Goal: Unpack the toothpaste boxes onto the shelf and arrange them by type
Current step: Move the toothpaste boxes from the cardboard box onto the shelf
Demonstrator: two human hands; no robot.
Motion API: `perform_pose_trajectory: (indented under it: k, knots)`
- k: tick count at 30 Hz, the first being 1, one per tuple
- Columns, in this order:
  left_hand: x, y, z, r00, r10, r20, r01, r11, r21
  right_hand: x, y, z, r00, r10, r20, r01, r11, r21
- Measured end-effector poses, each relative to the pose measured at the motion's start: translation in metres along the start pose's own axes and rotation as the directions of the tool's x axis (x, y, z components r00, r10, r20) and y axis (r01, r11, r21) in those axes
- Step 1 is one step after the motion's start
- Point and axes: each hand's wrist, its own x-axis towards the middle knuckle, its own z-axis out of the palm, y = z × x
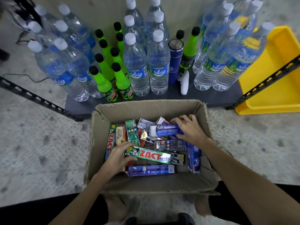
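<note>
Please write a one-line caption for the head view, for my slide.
Left hand grips a green ZACT box and right hand a blue Safi box inside the cardboard carton.

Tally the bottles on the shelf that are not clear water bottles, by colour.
green bottles with black caps: 10
blue flask: 1
Total: 11
</note>
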Motion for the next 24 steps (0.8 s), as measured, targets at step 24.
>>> perform_pose_trajectory:
  k: [24]
  knots:
    - [-0.041, 0.172, -0.202, 0.858, 0.233, -0.459, -0.271, 0.962, -0.019, -0.065, -0.040, -0.265, 0.834, 0.063, -0.548, 0.150, 0.930, 0.335]
